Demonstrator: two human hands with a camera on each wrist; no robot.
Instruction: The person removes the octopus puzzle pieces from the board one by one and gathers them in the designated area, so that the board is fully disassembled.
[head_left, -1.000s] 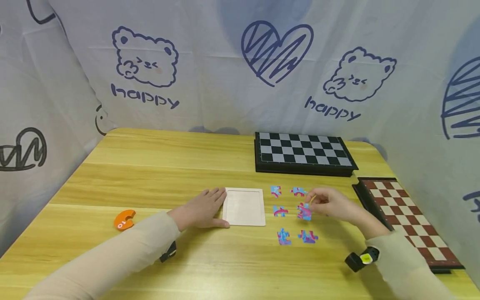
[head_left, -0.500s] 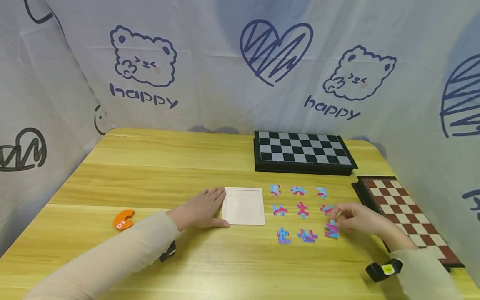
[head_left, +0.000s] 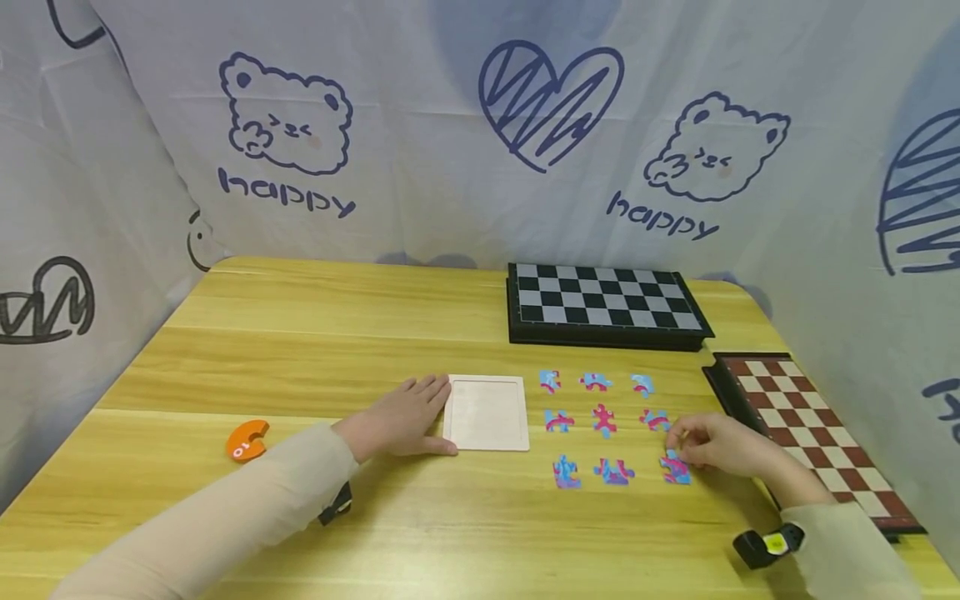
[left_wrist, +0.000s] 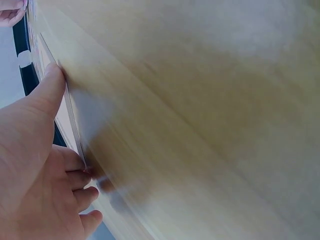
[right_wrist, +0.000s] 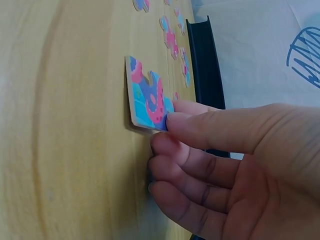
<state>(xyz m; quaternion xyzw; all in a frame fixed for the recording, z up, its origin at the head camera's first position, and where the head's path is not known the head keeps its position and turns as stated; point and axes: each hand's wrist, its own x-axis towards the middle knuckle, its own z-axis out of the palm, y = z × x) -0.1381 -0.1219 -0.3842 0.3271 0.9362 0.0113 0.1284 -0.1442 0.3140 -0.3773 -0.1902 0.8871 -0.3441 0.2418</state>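
My left hand [head_left: 401, 418] rests with straight fingers along the left edge of a pale square wooden tray [head_left: 486, 414]. In the left wrist view, the thumb of the left hand [left_wrist: 35, 150] touches the tray's edge. Between thumb and index finger, my right hand [head_left: 720, 442] pinches a pink, blue and purple puzzle piece [head_left: 676, 468] at the lower right of the laid-out pieces. In the right wrist view this piece [right_wrist: 147, 100] tilts up from the wood. Several others stand in rows, including a pink middle piece [head_left: 603, 420] and one in the right column [head_left: 654, 420].
A black-and-white chessboard case [head_left: 609, 308] lies behind the pieces. To the right is a brown-and-white board [head_left: 813, 433], close to my right forearm. An orange curved piece [head_left: 247, 440] lies left of my left forearm. A printed cloth [head_left: 420, 167] hangs behind the table.
My right hand has carried the puzzle piece from over the middle of the rows to the lower right, turning it. The left hand and tray have stayed in place.
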